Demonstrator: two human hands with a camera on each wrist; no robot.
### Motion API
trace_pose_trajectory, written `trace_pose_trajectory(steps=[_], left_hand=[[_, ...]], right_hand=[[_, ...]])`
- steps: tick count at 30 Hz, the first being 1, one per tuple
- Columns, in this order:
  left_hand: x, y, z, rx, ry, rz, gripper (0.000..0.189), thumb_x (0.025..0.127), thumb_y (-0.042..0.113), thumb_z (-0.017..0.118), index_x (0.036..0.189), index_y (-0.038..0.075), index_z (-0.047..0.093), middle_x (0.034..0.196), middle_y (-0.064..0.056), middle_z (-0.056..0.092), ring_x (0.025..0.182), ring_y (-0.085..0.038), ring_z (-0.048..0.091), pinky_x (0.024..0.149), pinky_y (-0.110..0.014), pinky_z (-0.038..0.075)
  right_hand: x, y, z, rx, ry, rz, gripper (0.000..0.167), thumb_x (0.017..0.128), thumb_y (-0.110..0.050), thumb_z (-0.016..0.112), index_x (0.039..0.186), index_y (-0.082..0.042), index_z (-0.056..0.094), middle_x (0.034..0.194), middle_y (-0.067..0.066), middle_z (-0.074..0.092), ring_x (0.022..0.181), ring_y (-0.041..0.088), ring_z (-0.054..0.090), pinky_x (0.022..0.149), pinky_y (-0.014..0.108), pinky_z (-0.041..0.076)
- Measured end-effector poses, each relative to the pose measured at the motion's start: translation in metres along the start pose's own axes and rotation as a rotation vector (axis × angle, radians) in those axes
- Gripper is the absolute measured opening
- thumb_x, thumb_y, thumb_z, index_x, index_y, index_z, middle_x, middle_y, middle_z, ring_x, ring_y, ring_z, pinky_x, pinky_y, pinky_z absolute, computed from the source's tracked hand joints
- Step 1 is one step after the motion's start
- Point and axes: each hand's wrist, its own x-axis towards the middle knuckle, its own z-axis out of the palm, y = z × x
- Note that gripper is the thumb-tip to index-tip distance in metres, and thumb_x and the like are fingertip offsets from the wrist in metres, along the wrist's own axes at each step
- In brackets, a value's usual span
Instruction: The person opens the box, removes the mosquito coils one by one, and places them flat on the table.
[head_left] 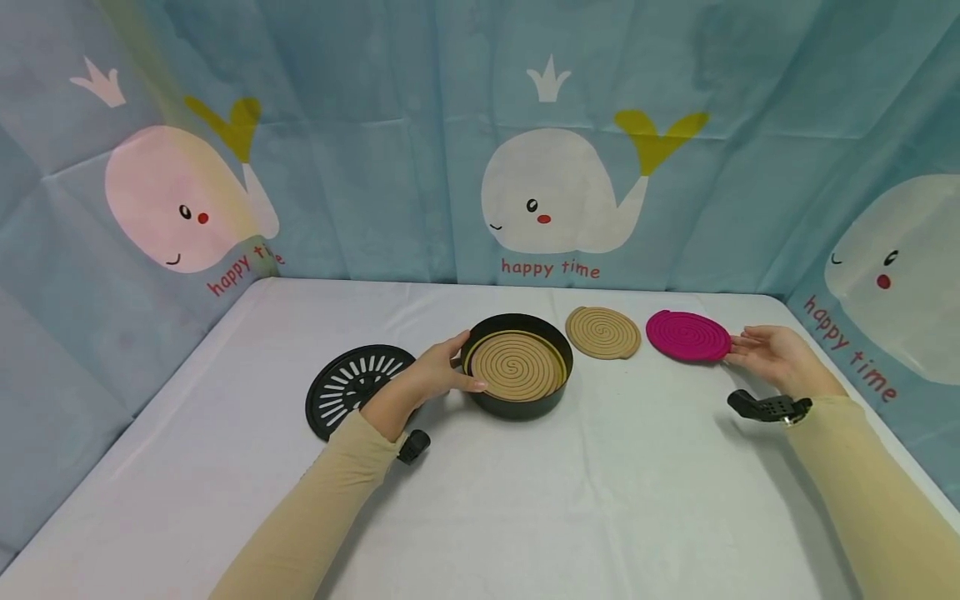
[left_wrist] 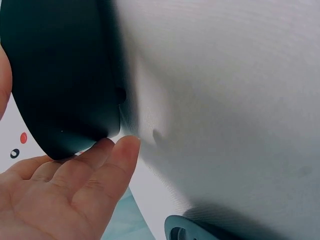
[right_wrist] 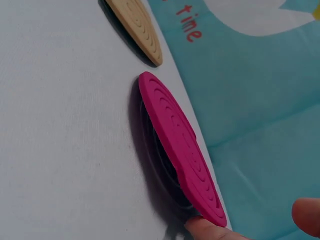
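Note:
A black round mosquito coil holder (head_left: pixel 525 410) stands mid-table with a tan mosquito coil (head_left: pixel 516 367) lying flat inside. My left hand (head_left: pixel 438 371) grips its left side, thumb at the near rim and fingers behind; the left wrist view shows fingers along the dark wall. To the right lies a magenta mosquito coil (head_left: pixel 687 337). My right hand (head_left: pixel 776 358) touches its right edge with its fingertips. In the right wrist view one fingertip (right_wrist: pixel 207 231) is at the coil's lower end, while the thumb (right_wrist: pixel 307 216) stays apart. Beneath that coil shows a dark spiral shape.
Left of the holder lies a black slotted lid (head_left: pixel 358 385), partly behind the left forearm. A second tan coil (head_left: pixel 602 333) lies between holder and magenta coil. A blue curtain (head_left: pixel 420 200) with whale prints hangs behind the white table (head_left: pixel 585 517).

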Motion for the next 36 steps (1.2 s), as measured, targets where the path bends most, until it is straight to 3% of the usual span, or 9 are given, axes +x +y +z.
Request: trace_pose_trajectory(steps=[17, 26, 36], left_hand=[[0.0, -0.001, 0.0, 0.0, 0.01, -0.003, 0.097, 0.082, 0.004, 0.078, 0.156, 0.006, 0.015, 0.159, -0.017, 0.018, 0.144, -0.035, 0.022, 0.113, -0.048, 0.026], [0.001, -0.001, 0.0, 0.007, 0.004, 0.001, 0.097, 0.082, 0.004, 0.078, 0.156, 0.005, 0.015, 0.159, -0.017, 0.018, 0.143, -0.035, 0.022, 0.113, -0.048, 0.025], [0.0, 0.0, -0.001, -0.001, 0.007, 0.006, 0.097, 0.082, 0.004, 0.078, 0.156, 0.005, 0.016, 0.159, -0.016, 0.018, 0.143, -0.036, 0.023, 0.113, -0.048, 0.025]], right_hand=[[-0.01, 0.004, -0.01, -0.007, -0.023, -0.038, 0.063, 0.107, -0.021, 0.02, 0.146, -0.034, -0.029, 0.155, -0.019, -0.021, 0.143, 0.004, -0.013, 0.115, 0.03, 0.001], [-0.02, 0.009, -0.006, 0.04, -0.048, -0.045, 0.067, 0.107, -0.017, 0.025, 0.148, -0.036, -0.024, 0.155, -0.022, -0.017, 0.143, 0.003, -0.01, 0.115, 0.03, 0.001], [-0.039, 0.021, 0.01, 0.024, -0.167, -0.056, 0.076, 0.105, -0.013, 0.037, 0.151, -0.037, -0.018, 0.157, -0.02, -0.016, 0.144, 0.005, -0.009, 0.114, 0.029, 0.002]])
